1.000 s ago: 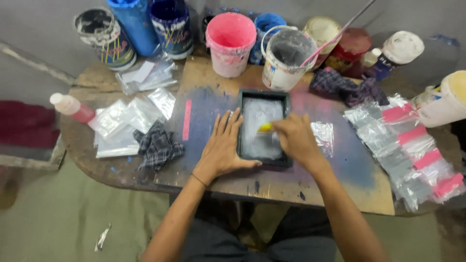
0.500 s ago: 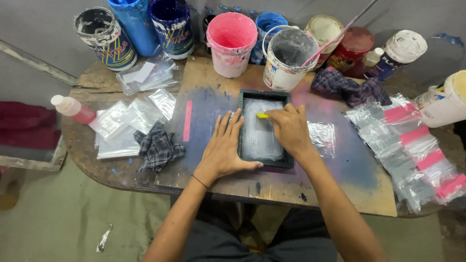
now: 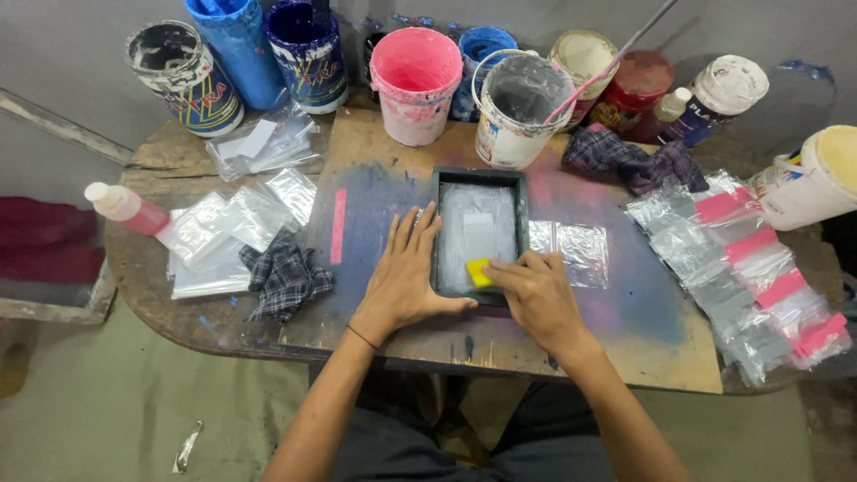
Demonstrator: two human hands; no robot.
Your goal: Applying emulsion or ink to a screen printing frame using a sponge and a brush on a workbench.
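Note:
A small dark-framed printing screen (image 3: 439,234) lies flat on the stained wooden table (image 3: 223,321), its mesh smeared with white ink. My left hand (image 3: 404,277) rests flat, fingers spread, against the frame's left side and holds it down. My right hand (image 3: 536,295) grips a small yellow squeegee (image 3: 479,273) at the near end of the mesh. A clear plastic bag (image 3: 571,250) lies just right of the frame.
Paint buckets stand along the back: a blue one (image 3: 232,45), a pink one (image 3: 415,80), a white one (image 3: 518,107) with a stick. Plastic bags with pink strips (image 3: 750,268) spread at right. At left lie a checked rag (image 3: 284,277), a pink bottle (image 3: 125,207) and more bags (image 3: 223,232).
My right hand has pulled the yellow squeegee from the far end of the mesh down to the near end. My left hand has stayed on the frame.

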